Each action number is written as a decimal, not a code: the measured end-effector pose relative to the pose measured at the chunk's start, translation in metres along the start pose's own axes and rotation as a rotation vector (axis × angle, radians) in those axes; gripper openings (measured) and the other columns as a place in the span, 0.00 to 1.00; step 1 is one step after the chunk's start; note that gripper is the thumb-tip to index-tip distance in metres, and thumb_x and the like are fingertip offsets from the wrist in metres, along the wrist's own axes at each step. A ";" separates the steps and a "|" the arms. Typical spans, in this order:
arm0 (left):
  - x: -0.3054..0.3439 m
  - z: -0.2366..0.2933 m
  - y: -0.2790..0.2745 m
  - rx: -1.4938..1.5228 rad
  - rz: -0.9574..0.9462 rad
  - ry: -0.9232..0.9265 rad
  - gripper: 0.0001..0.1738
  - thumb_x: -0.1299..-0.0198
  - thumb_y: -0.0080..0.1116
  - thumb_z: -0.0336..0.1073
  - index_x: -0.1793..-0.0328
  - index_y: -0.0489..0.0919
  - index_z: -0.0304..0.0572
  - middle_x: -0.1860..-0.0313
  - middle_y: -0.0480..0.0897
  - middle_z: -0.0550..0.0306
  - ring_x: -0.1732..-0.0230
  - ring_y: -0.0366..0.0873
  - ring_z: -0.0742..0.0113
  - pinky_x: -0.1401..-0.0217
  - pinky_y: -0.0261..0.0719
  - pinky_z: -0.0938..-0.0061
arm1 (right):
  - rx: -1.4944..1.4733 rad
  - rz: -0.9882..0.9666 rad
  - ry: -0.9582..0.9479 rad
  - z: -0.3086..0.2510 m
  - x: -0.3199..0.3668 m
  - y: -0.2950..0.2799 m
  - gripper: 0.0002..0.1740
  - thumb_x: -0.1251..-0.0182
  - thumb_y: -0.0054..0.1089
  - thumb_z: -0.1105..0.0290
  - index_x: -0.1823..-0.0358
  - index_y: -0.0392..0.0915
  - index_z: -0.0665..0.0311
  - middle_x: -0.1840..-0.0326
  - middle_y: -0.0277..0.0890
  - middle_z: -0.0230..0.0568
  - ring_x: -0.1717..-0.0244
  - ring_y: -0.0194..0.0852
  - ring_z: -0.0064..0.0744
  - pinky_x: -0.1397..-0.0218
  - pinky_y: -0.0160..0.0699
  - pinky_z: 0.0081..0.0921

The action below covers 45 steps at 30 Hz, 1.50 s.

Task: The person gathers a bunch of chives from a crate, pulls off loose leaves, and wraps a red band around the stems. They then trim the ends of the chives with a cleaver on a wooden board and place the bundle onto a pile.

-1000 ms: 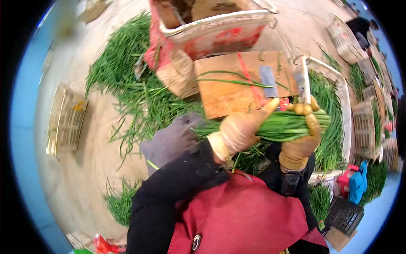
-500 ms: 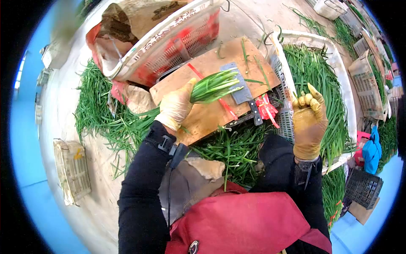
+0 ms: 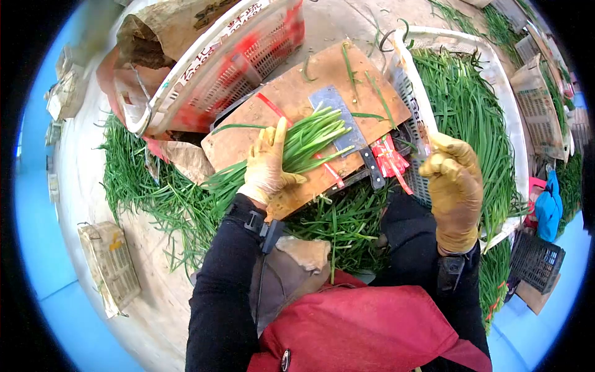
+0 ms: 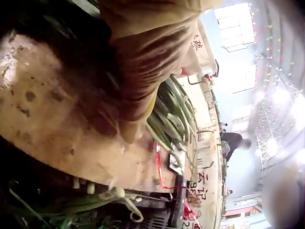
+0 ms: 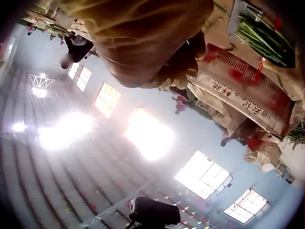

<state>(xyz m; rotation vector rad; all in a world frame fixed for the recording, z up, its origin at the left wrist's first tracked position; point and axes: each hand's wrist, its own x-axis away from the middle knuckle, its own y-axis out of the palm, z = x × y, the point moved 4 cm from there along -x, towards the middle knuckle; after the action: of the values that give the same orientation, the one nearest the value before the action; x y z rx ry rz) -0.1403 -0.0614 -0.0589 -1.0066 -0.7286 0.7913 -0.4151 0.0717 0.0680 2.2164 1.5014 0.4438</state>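
Observation:
On the wooden board, a bunch of green stalks lies with its pale ends over the blade of a cleaver. The gloved left hand rests on the bunch, fingers extended and thumb spread. In the left wrist view that hand covers part of the bunch. The gloved right hand is raised beside the crate of greens, its fingers bent; whether it holds something small is unclear. Red ties lie by the cleaver's black handle.
A white crate full of greens stands at the right. Behind the board is a red-stained crate. Loose greens cover the floor at the left, and more lie below the board. A smaller crate stands far left.
The bunch went from both hands to the left hand, then down onto the board. The left fingers have straightened from their grip. The right hand moved away to the right and its fingers have bent further.

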 end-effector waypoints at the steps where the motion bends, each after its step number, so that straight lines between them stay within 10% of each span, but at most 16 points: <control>1: 0.000 0.000 0.000 -0.015 0.014 -0.011 0.80 0.81 0.83 0.52 0.19 0.43 0.55 0.25 0.58 0.42 0.24 0.53 0.42 0.26 0.54 0.49 | 0.069 0.013 0.015 0.002 0.002 0.007 0.16 0.38 0.54 0.76 0.49 0.75 0.74 0.58 0.80 0.44 0.63 0.79 0.28 0.53 0.77 0.25; 7: -0.006 0.004 -0.004 -0.027 0.091 0.009 0.76 0.78 0.82 0.50 0.19 0.45 0.55 0.21 0.50 0.44 0.20 0.43 0.42 0.23 0.43 0.43 | 0.439 -0.304 0.232 0.026 0.020 0.042 0.13 0.36 0.56 0.75 0.50 0.77 0.69 0.59 0.80 0.39 0.61 0.79 0.27 0.53 0.77 0.25; 12: -0.011 0.010 0.006 0.114 0.244 0.285 0.59 0.67 0.79 0.40 0.26 0.59 0.36 0.46 0.77 0.42 0.46 0.73 0.41 0.40 0.70 0.58 | 0.850 -0.645 0.033 0.036 0.031 0.038 0.14 0.34 0.57 0.72 0.48 0.76 0.67 0.60 0.80 0.43 0.59 0.79 0.32 0.54 0.78 0.27; 16: -0.005 0.008 0.020 0.027 0.282 0.111 0.53 0.54 0.74 0.45 0.23 0.58 0.42 0.53 0.79 0.42 0.52 0.74 0.43 0.46 0.71 0.56 | 0.796 -0.373 -0.286 0.005 0.024 0.012 0.13 0.37 0.57 0.70 0.52 0.76 0.64 0.65 0.78 0.47 0.61 0.80 0.46 0.58 0.77 0.38; 20: -0.006 0.006 0.025 0.035 0.274 0.060 0.52 0.52 0.72 0.46 0.23 0.57 0.44 0.50 0.79 0.40 0.50 0.73 0.42 0.44 0.70 0.55 | 0.919 0.008 -0.287 -0.050 0.036 -0.074 0.13 0.36 0.59 0.73 0.51 0.80 0.66 0.62 0.79 0.38 0.63 0.75 0.24 0.58 0.76 0.21; 25: -0.003 0.015 0.013 0.072 0.200 0.066 0.58 0.56 0.76 0.44 0.21 0.52 0.44 0.36 0.71 0.34 0.37 0.68 0.38 0.34 0.66 0.56 | 1.181 0.497 0.196 -0.050 0.108 -0.243 0.18 0.37 0.61 0.70 0.46 0.77 0.68 0.55 0.81 0.37 0.54 0.77 0.23 0.47 0.75 0.22; 26: -0.003 0.018 0.009 0.077 0.208 0.090 0.60 0.57 0.76 0.43 0.21 0.51 0.44 0.33 0.68 0.33 0.34 0.67 0.38 0.32 0.65 0.56 | 1.188 0.575 0.283 -0.040 0.121 -0.265 0.26 0.39 0.62 0.60 0.44 0.75 0.72 0.50 0.80 0.51 0.50 0.79 0.38 0.42 0.75 0.29; 30: 0.005 0.030 -0.010 0.056 0.259 0.171 0.64 0.60 0.78 0.42 0.20 0.47 0.41 0.25 0.57 0.33 0.24 0.54 0.38 0.25 0.56 0.57 | 1.549 0.592 0.521 -0.006 0.125 -0.268 0.63 0.49 0.70 0.43 0.24 0.42 0.75 0.29 0.57 0.69 0.28 0.56 0.61 0.27 0.58 0.40; 34: 0.025 0.060 -0.040 0.384 0.308 0.282 0.56 0.49 0.71 0.33 0.20 0.46 0.35 0.20 0.51 0.43 0.21 0.48 0.50 0.21 0.47 0.62 | 1.749 0.602 0.648 -0.002 0.100 -0.258 0.69 0.50 0.73 0.48 0.24 0.29 0.73 0.33 0.62 0.67 0.35 0.66 0.58 0.32 0.66 0.42; 39: 0.070 0.104 -0.066 0.861 0.137 0.250 0.48 0.42 0.60 0.25 0.19 0.44 0.36 0.20 0.50 0.50 0.24 0.53 0.60 0.23 0.49 0.67 | 1.621 0.555 0.828 -0.007 0.078 -0.301 0.58 0.46 0.70 0.56 0.24 0.40 0.74 0.35 0.69 0.61 0.37 0.71 0.54 0.35 0.72 0.35; 45: 0.087 0.107 -0.056 0.848 0.116 0.157 0.46 0.41 0.57 0.23 0.19 0.47 0.41 0.20 0.52 0.53 0.23 0.53 0.61 0.23 0.49 0.68 | 1.252 0.589 0.523 -0.041 0.086 -0.369 0.51 0.53 0.72 0.56 0.31 0.60 0.78 0.32 0.64 0.65 0.31 0.65 0.52 0.29 0.63 0.33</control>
<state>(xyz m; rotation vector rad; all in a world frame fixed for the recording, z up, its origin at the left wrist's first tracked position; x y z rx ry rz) -0.1708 0.0408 0.0453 -0.3314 -0.1486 0.9848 -0.6973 0.2790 -0.0836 3.8179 1.5270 0.2648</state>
